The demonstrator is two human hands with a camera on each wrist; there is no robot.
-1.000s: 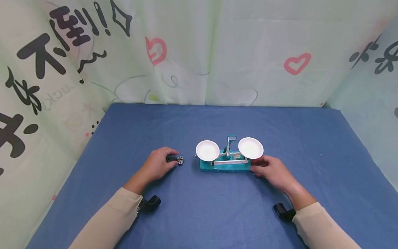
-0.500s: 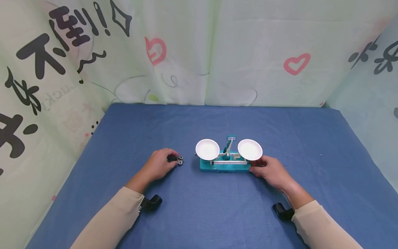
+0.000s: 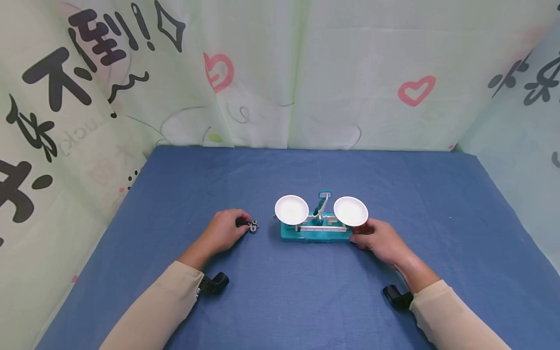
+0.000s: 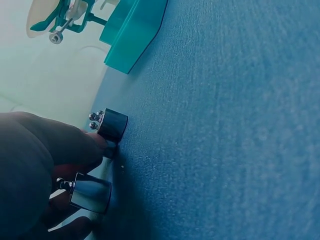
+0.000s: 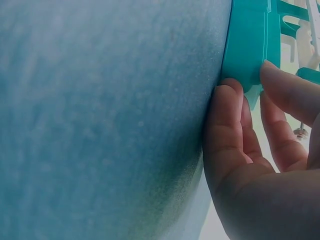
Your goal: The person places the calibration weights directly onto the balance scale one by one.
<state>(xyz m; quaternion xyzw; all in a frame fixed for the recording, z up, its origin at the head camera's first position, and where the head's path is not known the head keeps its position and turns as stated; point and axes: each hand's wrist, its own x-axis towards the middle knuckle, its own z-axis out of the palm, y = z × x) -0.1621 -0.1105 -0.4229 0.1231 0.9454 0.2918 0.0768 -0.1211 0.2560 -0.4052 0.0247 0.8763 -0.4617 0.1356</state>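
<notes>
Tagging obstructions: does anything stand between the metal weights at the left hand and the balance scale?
Nothing visible: in the head view, only blue cloth lies between the metal weights at the left hand and the balance scale. The right hand is at the scale's opposite end.

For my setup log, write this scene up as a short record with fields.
Instrument: teal balance scale
Pans: two white pans, one on each side
Left hand: fingers around small knobbed metal weights
Right hand: grips the right end of the balance scale
Surface: blue cloth
Backdrop: pale printed curtain
</notes>
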